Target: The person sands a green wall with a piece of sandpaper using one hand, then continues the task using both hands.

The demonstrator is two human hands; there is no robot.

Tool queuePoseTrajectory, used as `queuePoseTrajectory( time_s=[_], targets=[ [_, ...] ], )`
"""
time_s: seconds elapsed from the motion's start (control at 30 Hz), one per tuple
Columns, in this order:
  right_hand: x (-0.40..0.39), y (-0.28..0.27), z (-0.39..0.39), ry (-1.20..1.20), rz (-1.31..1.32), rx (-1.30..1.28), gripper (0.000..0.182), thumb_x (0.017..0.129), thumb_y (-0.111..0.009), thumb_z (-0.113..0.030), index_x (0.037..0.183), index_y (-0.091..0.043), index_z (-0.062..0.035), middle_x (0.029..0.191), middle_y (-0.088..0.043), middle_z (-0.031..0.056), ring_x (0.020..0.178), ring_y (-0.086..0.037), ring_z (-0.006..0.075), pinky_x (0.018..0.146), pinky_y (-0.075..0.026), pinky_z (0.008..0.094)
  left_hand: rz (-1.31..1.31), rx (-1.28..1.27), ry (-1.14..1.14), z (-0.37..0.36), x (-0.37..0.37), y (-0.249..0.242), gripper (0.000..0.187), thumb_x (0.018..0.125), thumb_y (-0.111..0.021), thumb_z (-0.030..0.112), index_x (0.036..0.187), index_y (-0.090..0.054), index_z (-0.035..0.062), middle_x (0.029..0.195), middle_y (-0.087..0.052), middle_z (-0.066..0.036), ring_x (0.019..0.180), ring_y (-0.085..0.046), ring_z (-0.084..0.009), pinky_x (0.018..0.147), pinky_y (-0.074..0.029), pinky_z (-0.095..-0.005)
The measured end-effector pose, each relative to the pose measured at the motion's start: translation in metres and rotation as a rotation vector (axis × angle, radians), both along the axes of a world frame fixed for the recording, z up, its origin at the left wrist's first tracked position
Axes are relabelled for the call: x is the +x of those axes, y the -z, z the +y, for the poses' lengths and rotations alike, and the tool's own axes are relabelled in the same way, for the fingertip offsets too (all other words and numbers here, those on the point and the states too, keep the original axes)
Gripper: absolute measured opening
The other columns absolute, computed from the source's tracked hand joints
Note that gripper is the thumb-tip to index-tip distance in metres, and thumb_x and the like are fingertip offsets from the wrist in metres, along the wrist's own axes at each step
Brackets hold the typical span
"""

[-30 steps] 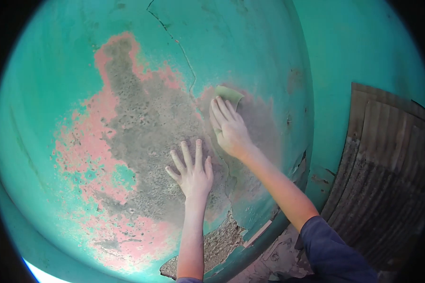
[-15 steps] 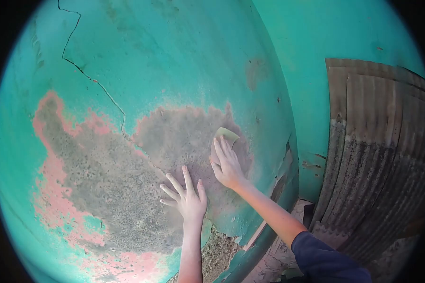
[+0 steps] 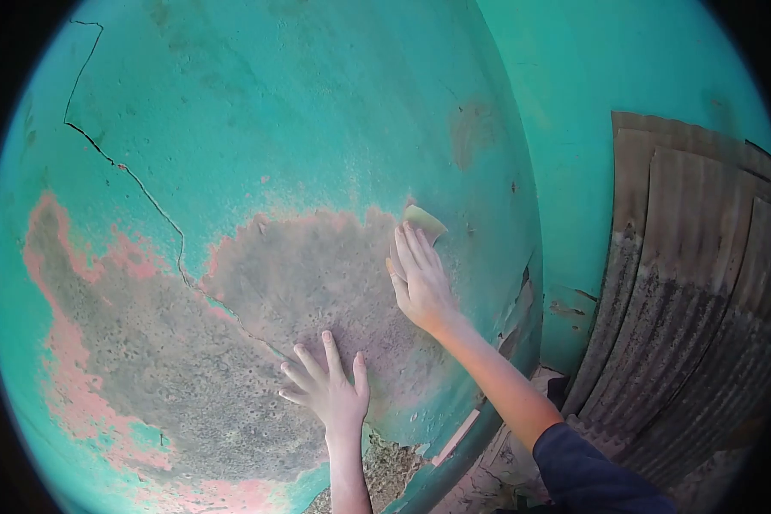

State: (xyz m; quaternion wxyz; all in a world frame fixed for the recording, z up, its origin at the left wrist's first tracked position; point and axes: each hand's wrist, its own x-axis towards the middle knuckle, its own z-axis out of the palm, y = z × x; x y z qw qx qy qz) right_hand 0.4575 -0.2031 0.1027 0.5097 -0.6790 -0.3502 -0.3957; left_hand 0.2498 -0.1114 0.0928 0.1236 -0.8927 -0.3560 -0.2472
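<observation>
A green-painted wall [image 3: 317, 111] fills most of the view, with a large bare grey patch [image 3: 180, 368] ringed by pink undercoat. My right hand [image 3: 424, 283] presses a pale yellow-green piece of sandpaper [image 3: 425, 224] against the wall at the patch's upper right edge. One corner of the sheet curls out past the fingertips; the rest lies hidden under the hand. Lower and to the left, my left hand [image 3: 334, 390] rests on the grey surface with its fingers spread and nothing in it. Pale dust coats both hands.
A dark crack [image 3: 150, 197] zigzags down from the upper left into the grey patch. Below my left hand, broken plaster [image 3: 391, 467] exposes rough material. Rusty corrugated metal sheets [image 3: 677, 283] lean against another green wall at the right.
My right hand has slid the sandpaper slightly upward relative to the patch, onto its upper edge. My left hand stays spread on the wall. The camera view has shifted a little.
</observation>
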Motion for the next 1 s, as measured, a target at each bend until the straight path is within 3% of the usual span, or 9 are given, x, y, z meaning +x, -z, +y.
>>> queuePoseTrajectory(
  time_s=[0.07, 0.13, 0.37, 0.43, 0.57, 0.63, 0.83, 0.97, 1.0],
  targets=[
    [-0.008, 0.014, 0.002, 0.015, -0.001, -0.047, 0.057, 0.102, -0.054, -0.022, 0.151, -0.039, 0.0027, 0.155, -0.040, 0.0246, 0.143, -0.038, 0.0442, 0.113, -0.034, 0.0513, -0.016, -0.001, 0.002, 0.004, 0.000, 0.006, 0.075, 0.100, -0.046, 0.059, 0.162, -0.025, 0.0238, 0.168, -0.001, -0.025, 0.150, 0.008, -0.0573, 0.110, 0.007, -0.0787],
    [-0.009, 0.017, 0.001, 0.030, 0.004, -0.088, 0.057, 0.102, -0.054, -0.023, 0.151, -0.040, 0.0026, 0.155, -0.041, 0.0245, 0.143, -0.039, 0.0440, 0.113, -0.034, 0.0508, -0.095, 0.204, 0.046, 0.011, 0.003, 0.014, 0.070, 0.100, -0.044, 0.061, 0.159, -0.035, 0.0235, 0.163, -0.018, -0.030, 0.144, -0.009, -0.0641, 0.104, -0.002, -0.0840],
    [0.009, -0.012, -0.007, 0.041, 0.025, -0.086, 0.055, 0.103, -0.050, -0.024, 0.151, -0.041, 0.0021, 0.157, -0.039, 0.0218, 0.144, -0.039, 0.0402, 0.114, -0.032, 0.0503, -0.092, 0.169, 0.020, 0.015, 0.008, 0.016, 0.073, 0.099, -0.044, 0.063, 0.159, -0.034, 0.0222, 0.163, -0.016, -0.031, 0.144, -0.002, -0.0652, 0.104, 0.002, -0.0839],
    [-0.003, 0.012, -0.009, 0.041, 0.115, -0.205, 0.055, 0.104, -0.050, -0.024, 0.151, -0.039, 0.0024, 0.157, -0.039, 0.0213, 0.144, -0.039, 0.0390, 0.114, -0.033, 0.0509, -0.070, 0.325, 0.005, 0.019, 0.004, 0.026, 0.079, 0.097, -0.050, 0.061, 0.162, -0.028, 0.0206, 0.167, 0.000, -0.028, 0.148, 0.012, -0.0593, 0.107, 0.009, -0.0799],
    [0.014, -0.005, -0.009, 0.096, 0.008, -0.218, 0.056, 0.102, -0.051, -0.020, 0.151, -0.038, 0.0040, 0.157, -0.038, 0.0228, 0.145, -0.038, 0.0383, 0.114, -0.034, 0.0516, -0.068, 0.340, 0.006, 0.021, 0.005, 0.028, 0.081, 0.097, -0.051, 0.062, 0.162, -0.028, 0.0206, 0.166, 0.000, -0.028, 0.148, 0.012, -0.0600, 0.107, 0.009, -0.0808],
    [0.024, -0.021, -0.009, -0.007, -0.034, -0.101, 0.058, 0.100, -0.052, -0.015, 0.151, -0.036, 0.0060, 0.158, -0.036, 0.0248, 0.145, -0.038, 0.0390, 0.115, -0.034, 0.0521, -0.070, 0.335, 0.000, 0.019, 0.005, 0.027, 0.081, 0.096, -0.052, 0.062, 0.161, -0.028, 0.0200, 0.166, 0.000, -0.029, 0.147, 0.012, -0.0602, 0.106, 0.008, -0.0814],
    [0.013, 0.002, -0.008, -0.037, -0.061, -0.118, 0.062, 0.095, -0.053, -0.009, 0.152, -0.034, 0.0063, 0.158, -0.035, 0.0252, 0.145, -0.037, 0.0396, 0.117, -0.033, 0.0521, -0.062, 0.308, 0.002, 0.018, 0.005, 0.025, 0.083, 0.096, -0.053, 0.062, 0.162, -0.027, 0.0182, 0.165, 0.001, -0.031, 0.147, 0.013, -0.0605, 0.106, 0.008, -0.0816],
    [0.025, -0.027, -0.016, -0.018, -0.022, -0.144, 0.064, 0.094, -0.053, -0.008, 0.153, -0.033, 0.0053, 0.159, -0.034, 0.0244, 0.146, -0.037, 0.0393, 0.117, -0.033, 0.0525, -0.063, 0.293, 0.004, 0.016, 0.006, 0.022, 0.084, 0.096, -0.054, 0.062, 0.162, -0.026, 0.0182, 0.165, 0.002, -0.031, 0.147, 0.014, -0.0598, 0.106, 0.008, -0.0813],
    [0.023, -0.021, -0.015, -0.025, -0.008, -0.140, 0.064, 0.094, -0.053, -0.008, 0.154, -0.032, 0.0048, 0.159, -0.034, 0.0237, 0.146, -0.036, 0.0390, 0.117, -0.032, 0.0528, -0.069, 0.274, 0.005, 0.016, 0.006, 0.020, 0.080, 0.096, -0.052, 0.062, 0.160, -0.031, 0.0182, 0.163, -0.007, -0.033, 0.145, 0.004, -0.0639, 0.104, 0.003, -0.0838]
  ],
)
